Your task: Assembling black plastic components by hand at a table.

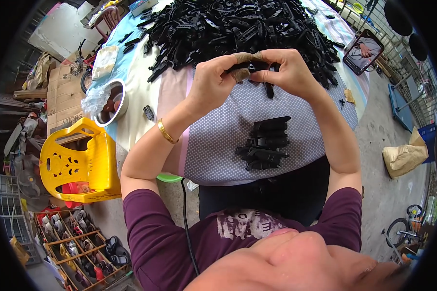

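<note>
Above the near part of the table, my left hand (pixel 211 81) and my right hand (pixel 290 72) meet, fingers closed round a black plastic part (pixel 274 67). Most of that part is hidden by the fingers. Tan wraps (pixel 240 74) cover a thumb and finger of my left hand. Just below my right hand another dark piece (pixel 269 90) shows; whether it is held or lies on the cloth I cannot tell. Nearer my body, several similar black parts (pixel 264 143) lie side by side in a small group. A large heap of black parts (pixel 243 29) spreads beyond my hands.
A patterned cloth (pixel 213 160) covers the table. At left are a loose black part (pixel 148 113), a white bowl (pixel 123 109) with a plastic bag, and a yellow chair (pixel 99 165). A phone (pixel 363 52) stands at the right edge. A black cable (pixel 185 213) hangs beside my left side.
</note>
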The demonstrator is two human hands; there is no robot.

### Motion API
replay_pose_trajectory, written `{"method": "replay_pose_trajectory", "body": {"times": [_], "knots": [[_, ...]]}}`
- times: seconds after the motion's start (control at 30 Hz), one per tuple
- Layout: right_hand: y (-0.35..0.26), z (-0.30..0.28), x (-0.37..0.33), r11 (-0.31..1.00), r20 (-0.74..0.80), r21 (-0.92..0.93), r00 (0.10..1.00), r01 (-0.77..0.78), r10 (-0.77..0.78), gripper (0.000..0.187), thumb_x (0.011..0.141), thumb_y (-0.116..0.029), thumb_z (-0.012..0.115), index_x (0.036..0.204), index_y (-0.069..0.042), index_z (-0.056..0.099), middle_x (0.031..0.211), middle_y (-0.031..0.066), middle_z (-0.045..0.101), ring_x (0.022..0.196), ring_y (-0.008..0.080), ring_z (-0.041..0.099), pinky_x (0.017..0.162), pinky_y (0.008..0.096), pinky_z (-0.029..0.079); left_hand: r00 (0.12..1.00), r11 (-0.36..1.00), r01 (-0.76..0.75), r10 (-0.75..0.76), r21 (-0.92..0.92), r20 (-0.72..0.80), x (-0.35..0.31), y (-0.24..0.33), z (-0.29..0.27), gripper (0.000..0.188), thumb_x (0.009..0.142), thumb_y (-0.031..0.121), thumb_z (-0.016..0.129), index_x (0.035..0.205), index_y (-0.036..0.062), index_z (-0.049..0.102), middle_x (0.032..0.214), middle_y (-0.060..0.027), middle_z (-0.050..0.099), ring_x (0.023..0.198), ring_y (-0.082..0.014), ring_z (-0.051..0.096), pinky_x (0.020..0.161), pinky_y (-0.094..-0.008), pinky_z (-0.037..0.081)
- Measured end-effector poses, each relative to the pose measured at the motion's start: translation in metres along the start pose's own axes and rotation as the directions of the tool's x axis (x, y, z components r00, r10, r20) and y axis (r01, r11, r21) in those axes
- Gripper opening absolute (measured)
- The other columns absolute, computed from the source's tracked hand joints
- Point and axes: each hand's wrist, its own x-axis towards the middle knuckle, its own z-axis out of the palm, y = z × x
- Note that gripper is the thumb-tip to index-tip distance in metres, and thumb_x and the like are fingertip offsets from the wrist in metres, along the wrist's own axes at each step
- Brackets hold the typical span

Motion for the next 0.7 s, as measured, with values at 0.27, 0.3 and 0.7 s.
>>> {"method": "replay_pose_trajectory", "body": {"times": [0.27,0.3,0.7], "knots": [[0.027,-0.035,-0.003,0.971,-0.046,-0.062,0.972,-0.232,0.229,0.018,0.084,-0.017,0.062,0.091,-0.001,0.067,0.071,0.004,0.064,0.06,0.009,0.056,0.056,0.0229,0.046,0.824,0.984,0.171,-0.12,-0.041,0.554,-0.006,0.003,0.02,0.023,0.082,0.01,0.063,0.104,0.0028,0.065,0.094,-0.0102,0.065,0.087,-0.018,0.06,0.079,-0.0298,0.049],[0.027,-0.031,-0.003,0.951,-0.075,-0.252,0.984,-0.178,0.164,0.02,0.081,-0.022,0.064,0.087,-0.003,0.068,0.07,0.0073,0.064,0.063,0.0159,0.06,0.059,0.0278,0.048,0.834,1.0,-0.022,0.029,-0.021,0.551,-0.009,-0.001,0.024,0.021,0.079,0.008,0.064,0.099,0.0044,0.067,0.094,-0.0105,0.064,0.093,-0.0238,0.057,0.082,-0.033,0.046],[0.004,0.015,-0.012,0.658,0.084,-0.751,0.983,-0.047,0.166,0.019,0.065,-0.012,0.065,0.082,-0.004,0.06,0.074,0.0099,0.063,0.076,0.0274,0.063,0.067,0.0385,0.05,0.946,0.707,-0.32,0.204,0.631,0.251,0.007,-0.039,0.027,0.032,0.064,-0.001,0.065,0.095,0.0057,0.06,0.099,-0.0053,0.058,0.096,-0.0251,0.051,0.082,-0.0323,0.046]]}}
